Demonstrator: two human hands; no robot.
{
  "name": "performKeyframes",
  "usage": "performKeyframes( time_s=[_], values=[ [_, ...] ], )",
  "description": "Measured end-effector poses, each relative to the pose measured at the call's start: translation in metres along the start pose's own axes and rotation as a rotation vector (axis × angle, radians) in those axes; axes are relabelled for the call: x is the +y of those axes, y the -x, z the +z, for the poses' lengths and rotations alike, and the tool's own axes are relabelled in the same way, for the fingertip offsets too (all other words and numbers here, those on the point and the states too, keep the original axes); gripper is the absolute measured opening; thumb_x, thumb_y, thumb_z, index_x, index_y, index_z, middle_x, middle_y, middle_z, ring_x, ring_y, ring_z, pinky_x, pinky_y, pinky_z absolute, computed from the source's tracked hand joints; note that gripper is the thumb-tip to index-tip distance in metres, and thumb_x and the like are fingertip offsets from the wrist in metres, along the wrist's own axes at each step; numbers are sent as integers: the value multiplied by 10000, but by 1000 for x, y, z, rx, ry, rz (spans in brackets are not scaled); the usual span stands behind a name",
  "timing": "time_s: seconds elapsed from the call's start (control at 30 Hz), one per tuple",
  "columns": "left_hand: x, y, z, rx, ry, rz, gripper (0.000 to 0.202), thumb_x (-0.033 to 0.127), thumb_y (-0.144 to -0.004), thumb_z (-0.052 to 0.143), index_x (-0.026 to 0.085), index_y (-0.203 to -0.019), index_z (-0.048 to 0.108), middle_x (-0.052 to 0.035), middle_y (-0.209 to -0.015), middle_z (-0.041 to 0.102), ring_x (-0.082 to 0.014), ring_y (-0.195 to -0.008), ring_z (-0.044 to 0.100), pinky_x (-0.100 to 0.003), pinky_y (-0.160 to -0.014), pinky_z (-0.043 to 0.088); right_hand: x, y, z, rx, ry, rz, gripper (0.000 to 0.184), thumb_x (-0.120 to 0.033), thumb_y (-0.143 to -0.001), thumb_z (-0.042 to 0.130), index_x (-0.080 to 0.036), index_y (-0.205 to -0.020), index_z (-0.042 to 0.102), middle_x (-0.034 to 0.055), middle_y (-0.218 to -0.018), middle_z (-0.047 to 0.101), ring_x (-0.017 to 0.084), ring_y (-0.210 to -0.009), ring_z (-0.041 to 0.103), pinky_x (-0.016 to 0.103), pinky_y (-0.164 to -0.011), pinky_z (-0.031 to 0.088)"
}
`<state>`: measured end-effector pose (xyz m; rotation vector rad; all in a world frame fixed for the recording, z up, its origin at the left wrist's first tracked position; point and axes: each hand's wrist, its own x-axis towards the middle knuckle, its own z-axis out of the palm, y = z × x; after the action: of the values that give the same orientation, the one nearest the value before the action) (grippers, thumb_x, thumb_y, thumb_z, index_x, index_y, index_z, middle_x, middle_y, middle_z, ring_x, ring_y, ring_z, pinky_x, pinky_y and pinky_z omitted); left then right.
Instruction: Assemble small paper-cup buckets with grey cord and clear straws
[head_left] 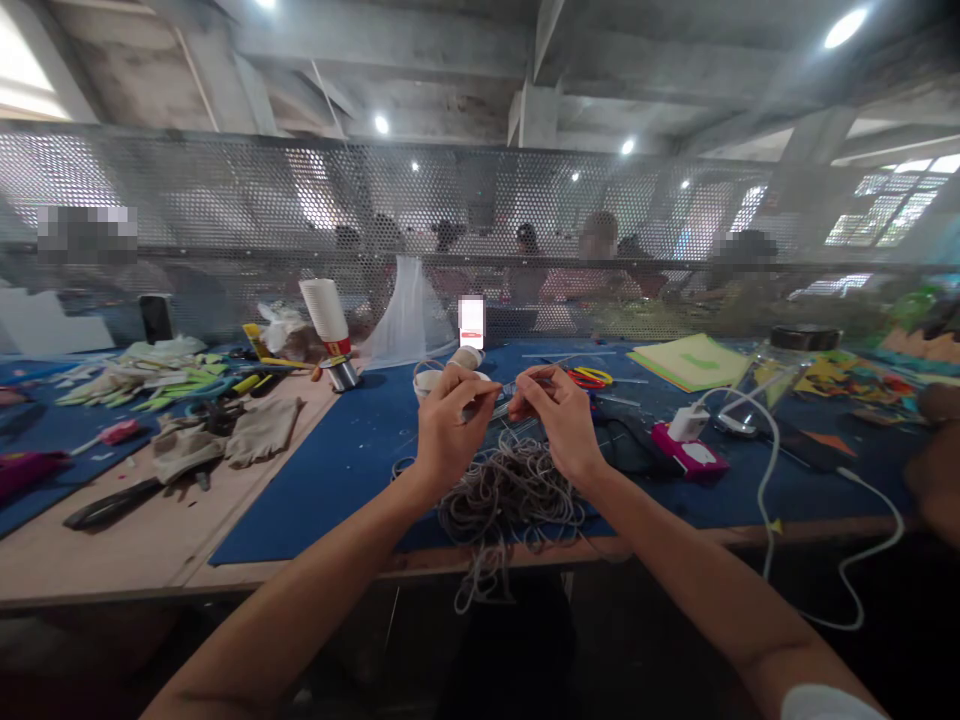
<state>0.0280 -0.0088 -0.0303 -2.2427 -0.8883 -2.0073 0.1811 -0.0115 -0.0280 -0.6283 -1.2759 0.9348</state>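
Above the table's front part, my left hand [457,420] is closed in a pinch, its thumb and fingertips pressed together. My right hand [561,415] faces it a short gap away, closed in a pinch too. Whatever lies between the fingertips is too small and thin to make out. Below both hands lies a tangled heap of grey cord [517,495], with a few loops hanging over the table edge. Just behind my left hand stand a white cup [429,380] and a pale rounded object [469,357], partly hidden by the fingers.
Scissors with red and yellow handles [589,377] lie behind my right hand. To the right are a magenta power strip [694,452] with a white charger [688,424], a glass jar [787,375] and yellow-green sheets [686,362]. Stacked paper cups [326,312] and work gloves [262,430] are left.
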Motion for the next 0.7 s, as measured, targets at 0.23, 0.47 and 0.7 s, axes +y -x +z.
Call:
performKeyframes(
  time_s=[0.23, 0.47, 0.7],
  values=[
    [3, -7, -4, -192, 144, -262, 83, 228, -878, 655, 173, -891, 716, -42, -849, 619, -117, -701, 570, -241, -600, 472, -1, -4, -6, 2, 65, -43, 217, -415, -852, 678, -207, -898, 631, -31, -642, 630, 117, -579, 603, 261, -592, 541],
    [1, -17, -12, -477, 499, -641, 203, 334, -887, 626, 144, -822, 660, -15, -700, 600, -81, -552, 486, -221, -507, 368, -2, -4, -10, -23, 99, -60, 181, -380, -855, 682, -204, -881, 651, -29, -642, 632, 108, -559, 585, 255, -588, 516],
    [-3, -19, -14, -495, 578, -792, 174, 323, -801, 706, 150, -804, 687, -25, -725, 646, -70, -548, 478, -195, -471, 326, 0, -4, -10, -24, 81, -39, 184, -374, -838, 702, -197, -869, 661, -34, -629, 625, 101, -549, 569, 246, -576, 496]
  ],
)
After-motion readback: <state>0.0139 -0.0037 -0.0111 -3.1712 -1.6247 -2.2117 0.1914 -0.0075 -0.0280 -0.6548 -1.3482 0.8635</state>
